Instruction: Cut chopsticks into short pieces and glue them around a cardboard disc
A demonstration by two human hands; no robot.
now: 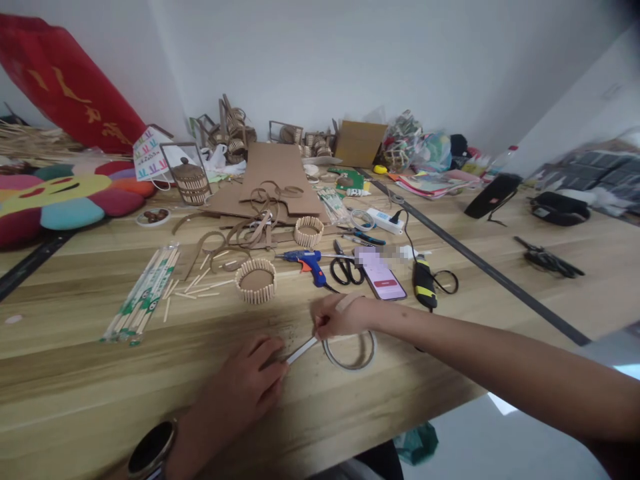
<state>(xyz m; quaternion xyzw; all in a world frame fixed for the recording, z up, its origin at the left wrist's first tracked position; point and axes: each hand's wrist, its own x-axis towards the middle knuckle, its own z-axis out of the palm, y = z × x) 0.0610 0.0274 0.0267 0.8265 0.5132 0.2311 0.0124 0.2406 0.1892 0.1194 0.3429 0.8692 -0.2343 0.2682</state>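
A narrow pale strip (pixel 303 349) runs between my two hands, close to the table's front edge. Its lower end is under the fingertips of my left hand (pixel 245 383), which is bent low over the wood. The upper end is pinched in my right hand (pixel 337 316), its fingers closed. Beside my right hand a roll of tape (pixel 350 367) lies flat, partly hidden by that hand. Behind my hands are a ring of short wooden sticks (pixel 256 281), a blue glue gun (pixel 310 261), black scissors (pixel 346 267) and a phone (pixel 383 277).
Bagged sticks (pixel 143 293) lie at the left, with loose sticks nearby. Brown strips and cardboard (pixel 275 173) cover the back middle. A second stick ring (pixel 309 231), a power strip (pixel 385 221), a black-yellow tool (pixel 424 283) and a black speaker (pixel 493 195) also stand or lie around.
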